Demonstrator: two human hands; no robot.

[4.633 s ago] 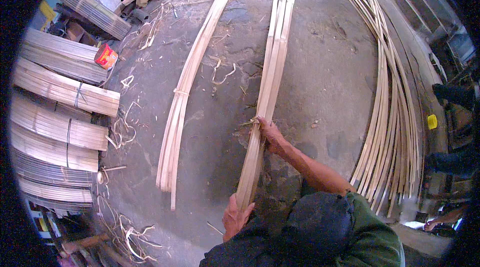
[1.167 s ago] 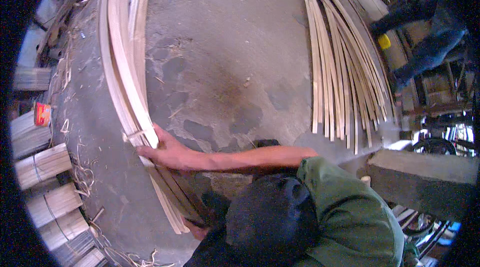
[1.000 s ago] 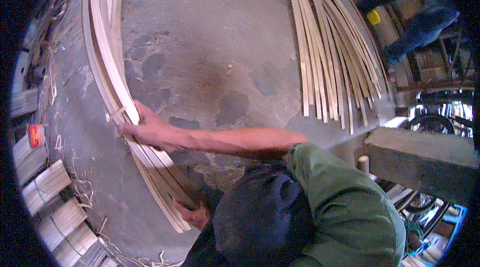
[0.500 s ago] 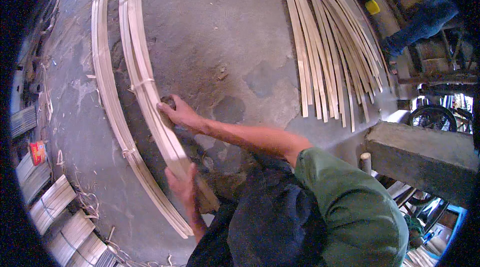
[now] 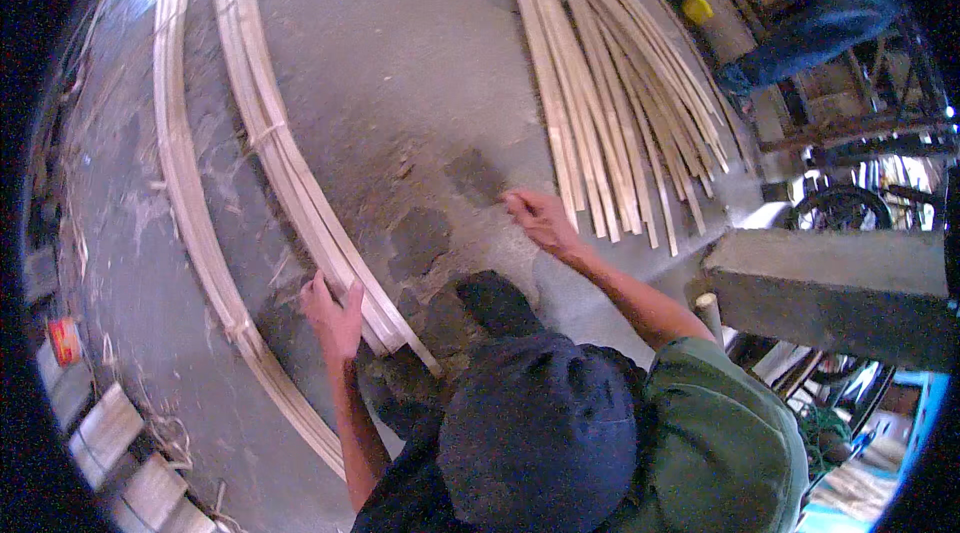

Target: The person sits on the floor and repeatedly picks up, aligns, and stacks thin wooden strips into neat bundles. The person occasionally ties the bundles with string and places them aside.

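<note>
A tied bundle of long, pale wooden strips (image 5: 292, 168) runs from the far left toward me. My left hand (image 5: 333, 313) grips its left edge near the close end, thumb on top. Some strip ends there are uneven, one reaching past the others. My right hand (image 5: 540, 223) is raised to the right of the bundle, apart from it, its fingers pinched together. A dark blurred patch lies just beyond those fingertips; I cannot tell whether it is a held thing or a floor stain. A second tied bundle (image 5: 190, 188) lies on the floor to the left.
Loose strips (image 5: 600, 123) fan out on the floor at the far right. Right of me stands a concrete block (image 5: 820, 268), with a wheel (image 5: 845, 208) behind it. Another person's legs (image 5: 820, 33) show at upper right. Short slat bundles (image 5: 108, 433) and a red packet (image 5: 65, 341) lie lower left.
My right hand has left the bundle and swung right, with its fingers now pinched. My left hand has moved slightly up and left along the bundle's near end. The whole view has shifted a little.
</note>
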